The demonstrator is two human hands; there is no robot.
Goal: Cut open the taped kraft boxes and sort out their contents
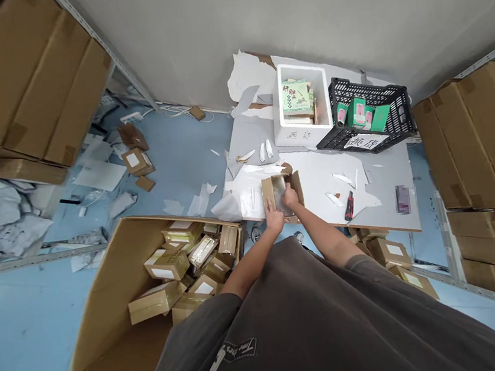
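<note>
A small cardboard box stands opened on the white-covered table, near its front edge. My left hand holds the box at its near left side, fingers against the flap. My right hand reaches into the box at its right part, fingers curled; what they grip, if anything, is too small to make out. Something pale and shiny shows inside the box. To the right on the table lies a red and black utility knife.
A white foam box with green packets and a black crate of green boxes stand at the table's back. At the left, a large carton holds several parcels. Paper scraps litter the table. Shelves with cartons flank both sides.
</note>
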